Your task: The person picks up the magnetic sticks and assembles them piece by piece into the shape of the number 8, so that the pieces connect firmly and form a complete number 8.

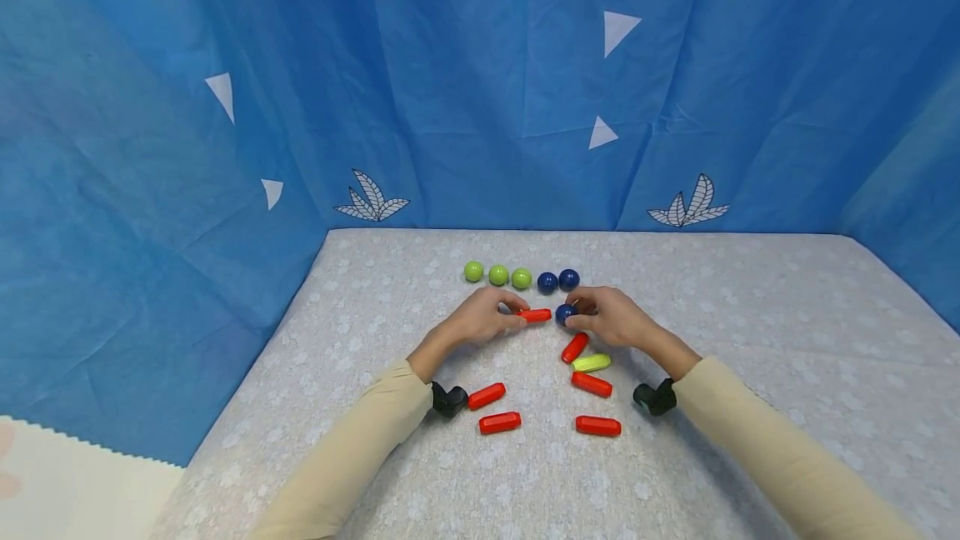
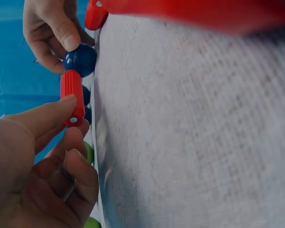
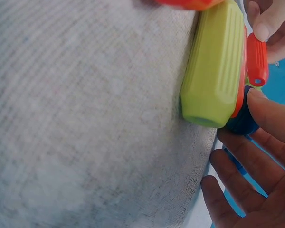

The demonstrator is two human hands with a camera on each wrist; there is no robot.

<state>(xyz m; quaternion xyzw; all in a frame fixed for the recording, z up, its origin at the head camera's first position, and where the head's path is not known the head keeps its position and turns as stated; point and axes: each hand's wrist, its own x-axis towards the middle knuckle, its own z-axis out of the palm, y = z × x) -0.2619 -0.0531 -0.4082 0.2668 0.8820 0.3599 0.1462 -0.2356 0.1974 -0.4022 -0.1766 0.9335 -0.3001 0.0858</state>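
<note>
Sleeves (image 1: 780, 444) lie nearest; toward the tabletop's (image 1: 750, 307) far edge, the left hand (image 1: 483, 315) pinches a red stick (image 1: 536, 316), the right hand (image 1: 613, 317) a blue ball (image 1: 565, 314). Both seem light and stiff; the slick-looking ball suits a central grip.

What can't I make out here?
Head view: left end of the held red rod, behind the left hand.
Head view: right side of the held blue ball, behind the right hand.
Left wrist view: blurred red piece, cut off by the top edge.
Right wrist view: most of another red piece, behind the yellow-green rod.
</note>
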